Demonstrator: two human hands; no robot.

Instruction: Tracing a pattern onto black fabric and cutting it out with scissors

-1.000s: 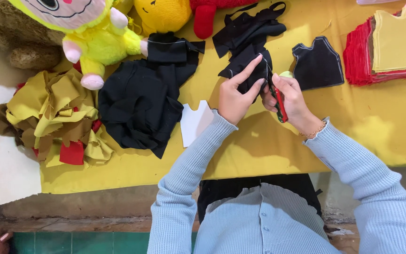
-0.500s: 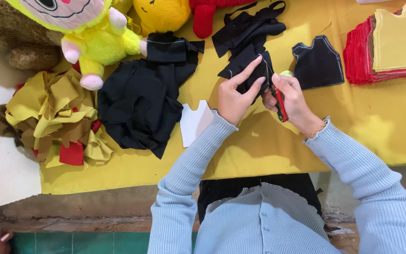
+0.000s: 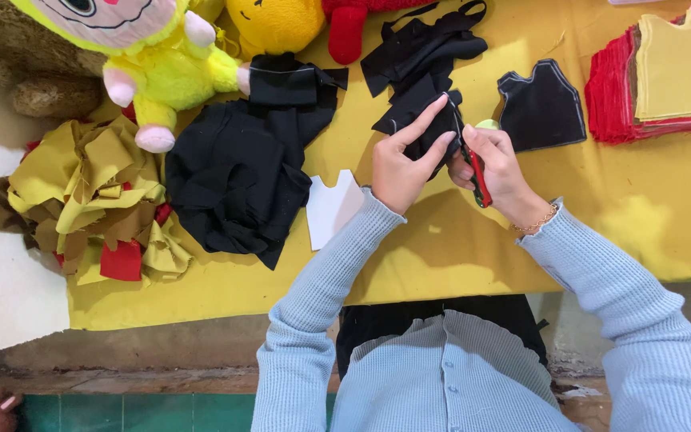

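My left hand (image 3: 404, 156) grips a piece of black felt (image 3: 424, 112) over the yellow table cover (image 3: 441, 248), its forefinger stretched along the cloth. My right hand (image 3: 496, 164) is closed on red-handled scissors (image 3: 477, 178), blades at the felt's right edge. A cut black shirt-shaped piece (image 3: 541, 108) lies just right of my hands. A white paper pattern (image 3: 331, 206) lies left of my left wrist.
A heap of black fabric (image 3: 237, 180) lies left of centre, with yellow, brown and red scraps (image 3: 97, 204) beyond it. A yellow-green plush toy (image 3: 145, 48) and other plush toys sit at the top. Stacked red and yellow cut pieces (image 3: 665, 72) are at the right.
Almost nothing differs; both hands stay on the black felt with only slight finger shifts.
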